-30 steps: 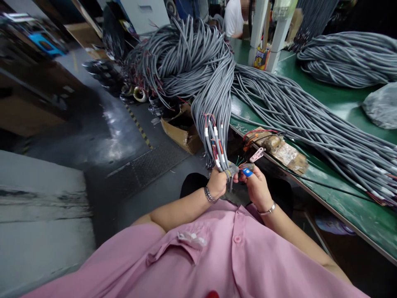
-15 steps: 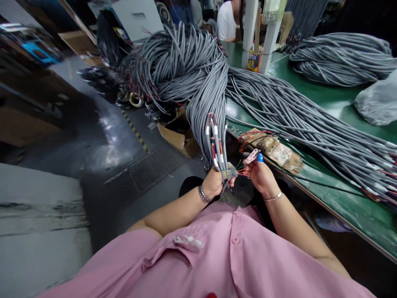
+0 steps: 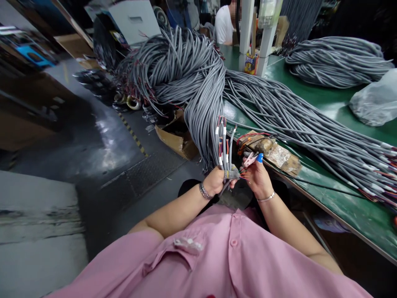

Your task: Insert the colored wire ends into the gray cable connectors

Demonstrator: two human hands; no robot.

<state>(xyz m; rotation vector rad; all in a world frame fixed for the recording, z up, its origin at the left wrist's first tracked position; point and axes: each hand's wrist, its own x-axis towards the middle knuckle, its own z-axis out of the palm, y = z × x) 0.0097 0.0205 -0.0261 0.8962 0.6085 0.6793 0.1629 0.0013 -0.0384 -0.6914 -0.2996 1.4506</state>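
My left hand (image 3: 214, 182) is closed around several grey cables (image 3: 228, 151) in front of my lap. A grey knit cover with a yellow band (image 3: 231, 174) sits at its thumb. Thin coloured wires (image 3: 244, 175) fan out from the gripped end towards my right hand (image 3: 260, 181). That hand, with a blue cover (image 3: 259, 157) on the thumb tip, is closed on a pale pink clip (image 3: 249, 160). The clip's jaws point down-left, close to the wires; whether they touch is too small to tell. White-banded cable ends with bare coloured wires stand above my left hand.
A big grey cable bundle (image 3: 182, 62) hangs over the left end of the green table (image 3: 328, 109). More cables (image 3: 304, 120) stretch along it. A taped wooden block (image 3: 279, 156) lies by the near edge. A cardboard box (image 3: 176, 138) is below. A person (image 3: 223, 25) sits beyond.
The clip in my right hand has tipped down and left, closer to the wire ends. My left hand still holds the cables. The whole view has shifted slightly.
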